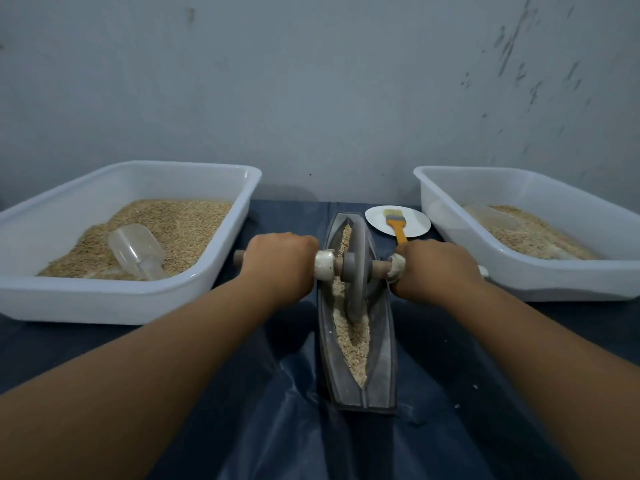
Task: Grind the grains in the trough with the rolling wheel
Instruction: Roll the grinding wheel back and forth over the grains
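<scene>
Both hands grip the wheel's axle

Left hand (pixel 280 261) and right hand (pixel 433 268) clasp the axle; the rolling wheel (pixel 356 268) looks heavy and rigid over loose grains (pixel 353 337) in the trough (pixel 381 375).

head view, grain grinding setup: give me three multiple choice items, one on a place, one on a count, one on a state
1. Where does the orange-handled brush lie?
A. on the small round white plate
B. in the left tub
C. inside the trough

2. How many large white plastic tubs stand on the dark blue cloth?
A. one
B. two
C. three

3. What are the hands doing?
A. both resting flat on the cloth
B. one lifting a scoop
C. both gripping the wooden axle of the grey stone rolling wheel

Key: 1 A, the brush rests on the plate behind the long grey boat-shaped trough. 2 B, a left tub and a right tub. 3 C, the left hand and right hand curl round the axle on either side of the wheel.
</scene>
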The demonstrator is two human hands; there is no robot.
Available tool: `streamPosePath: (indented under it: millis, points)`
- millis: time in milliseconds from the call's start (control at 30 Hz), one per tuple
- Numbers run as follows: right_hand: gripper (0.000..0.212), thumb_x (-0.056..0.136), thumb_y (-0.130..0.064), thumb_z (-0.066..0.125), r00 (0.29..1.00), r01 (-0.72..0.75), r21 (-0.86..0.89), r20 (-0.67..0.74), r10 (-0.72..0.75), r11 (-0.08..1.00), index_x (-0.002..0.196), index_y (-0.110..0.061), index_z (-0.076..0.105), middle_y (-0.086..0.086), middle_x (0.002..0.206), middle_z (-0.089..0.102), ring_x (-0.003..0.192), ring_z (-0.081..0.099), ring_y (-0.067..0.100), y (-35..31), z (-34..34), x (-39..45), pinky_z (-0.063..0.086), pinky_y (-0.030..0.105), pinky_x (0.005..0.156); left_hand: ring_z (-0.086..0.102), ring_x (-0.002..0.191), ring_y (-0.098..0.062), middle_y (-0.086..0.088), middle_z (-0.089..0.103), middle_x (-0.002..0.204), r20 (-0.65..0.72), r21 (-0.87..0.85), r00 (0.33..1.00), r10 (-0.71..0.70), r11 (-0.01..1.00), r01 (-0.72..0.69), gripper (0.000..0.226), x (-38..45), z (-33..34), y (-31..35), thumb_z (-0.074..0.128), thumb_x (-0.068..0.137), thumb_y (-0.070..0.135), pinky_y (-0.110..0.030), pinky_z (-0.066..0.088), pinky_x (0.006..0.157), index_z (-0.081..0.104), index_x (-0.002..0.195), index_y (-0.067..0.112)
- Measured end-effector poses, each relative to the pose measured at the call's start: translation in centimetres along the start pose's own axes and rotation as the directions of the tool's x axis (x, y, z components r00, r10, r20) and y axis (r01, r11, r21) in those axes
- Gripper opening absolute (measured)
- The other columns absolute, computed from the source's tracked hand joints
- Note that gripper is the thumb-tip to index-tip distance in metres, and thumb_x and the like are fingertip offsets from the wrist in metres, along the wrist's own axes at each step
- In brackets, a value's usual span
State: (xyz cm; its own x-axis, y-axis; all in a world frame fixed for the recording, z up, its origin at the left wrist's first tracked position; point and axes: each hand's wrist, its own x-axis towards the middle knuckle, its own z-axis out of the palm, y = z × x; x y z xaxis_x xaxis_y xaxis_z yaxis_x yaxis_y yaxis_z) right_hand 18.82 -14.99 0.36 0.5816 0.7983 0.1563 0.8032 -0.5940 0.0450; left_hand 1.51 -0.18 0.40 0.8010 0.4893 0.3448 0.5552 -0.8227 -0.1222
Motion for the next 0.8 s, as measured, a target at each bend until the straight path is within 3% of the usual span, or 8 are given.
streamPosePath:
  millis: [133,200,333,433,500,567,633,800]
  points:
    - [0.023,0.07,-0.05,0.059,0.991,0.081,-0.063,-0.106,-0.087,0.995,0.065,-0.034,0.045,-0.011,0.062,0.052,0.056,0.047,0.005,0.4,0.4,-2.4,0.029,0.024,0.047,0.029,0.05,-0.003,0.01,0.035,0.058,-0.101,0.024,0.995,0.02,1.0,-0.017,0.031,-3.2,0.6,-0.2,0.065,0.078,0.029,-0.024,0.015,0.046,0.034,0.075,0.031]
    - [0.022,0.072,-0.049,0.061,0.995,0.059,-0.017,-0.085,-0.06,0.998,0.066,-0.034,0.046,-0.012,0.064,0.052,0.058,0.048,0.006,0.4,0.4,-2.3,0.03,0.025,0.048,0.026,0.048,-0.004,0.01,0.032,0.056,-0.16,0.076,0.987,0.025,0.997,-0.013,0.031,-3.0,0.6,-0.2,0.067,0.075,0.03,-0.023,0.011,0.046,0.036,0.074,0.031]
    - [0.019,0.083,-0.04,0.059,0.999,-0.028,0.046,0.034,0.027,0.999,0.073,-0.032,0.046,-0.009,0.076,0.055,0.066,0.05,0.011,-0.2,0.1,-0.6,0.035,0.028,0.054,0.046,0.061,-0.014,0.009,0.036,0.062,-0.042,0.04,0.997,0.066,0.997,-0.064,0.016,0.3,0.0,0.5,0.064,0.081,0.031,-0.03,0.036,0.059,0.05,0.085,0.025]
    - [0.018,0.082,-0.04,0.06,0.999,-0.036,0.062,0.039,0.033,0.997,0.073,-0.031,0.047,-0.009,0.076,0.056,0.067,0.052,0.012,-0.1,0.1,-0.4,0.039,0.029,0.057,0.051,0.067,-0.016,0.009,0.038,0.063,0.005,0.029,0.995,0.095,0.995,-0.095,0.017,1.3,-0.2,0.3,0.065,0.081,0.033,-0.033,0.038,0.062,0.05,0.087,0.026]
    - [0.019,0.079,-0.044,0.062,1.0,-0.023,0.051,0.015,0.022,0.998,0.072,-0.032,0.048,-0.012,0.073,0.056,0.066,0.053,0.01,0.4,0.4,-1.7,0.036,0.027,0.053,0.046,0.059,-0.015,0.009,0.034,0.059,-0.073,0.046,0.989,0.125,0.991,-0.122,0.02,-0.1,0.0,0.1,0.067,0.078,0.032,-0.03,0.034,0.057,0.049,0.083,0.025]
    - [0.022,0.075,-0.049,0.062,1.0,0.007,-0.003,-0.029,-0.007,1.0,0.07,-0.034,0.047,-0.012,0.068,0.055,0.06,0.051,0.006,0.9,1.0,-3.2,0.032,0.025,0.049,0.033,0.047,-0.012,0.011,0.025,0.054,-0.237,0.102,0.952,0.194,0.979,-0.175,0.035,-2.0,0.7,0.1,0.076,0.065,0.028,-0.026,0.023,0.051,0.041,0.071,0.023]
    - [0.022,0.075,-0.053,0.059,0.999,0.005,-0.038,-0.05,-0.007,0.999,0.071,-0.035,0.046,-0.013,0.067,0.054,0.058,0.049,0.005,0.8,1.3,-3.4,0.031,0.024,0.047,0.03,0.044,-0.014,0.012,0.02,0.053,-0.312,0.121,0.929,0.201,0.978,-0.171,0.048,-2.8,0.9,0.0,0.08,0.055,0.024,-0.027,0.023,0.051,0.034,0.067,0.024]
    - [0.017,0.083,-0.041,0.058,0.999,-0.041,0.043,0.008,0.04,0.998,0.073,-0.031,0.05,-0.009,0.074,0.057,0.068,0.056,0.014,0.0,0.4,-0.5,0.047,0.031,0.061,0.043,0.061,-0.015,0.01,0.03,0.059,-0.099,0.034,0.989,0.108,0.994,-0.105,0.028,0.7,1.2,-0.1,0.067,0.078,0.035,-0.033,0.031,0.061,0.04,0.081,0.027]
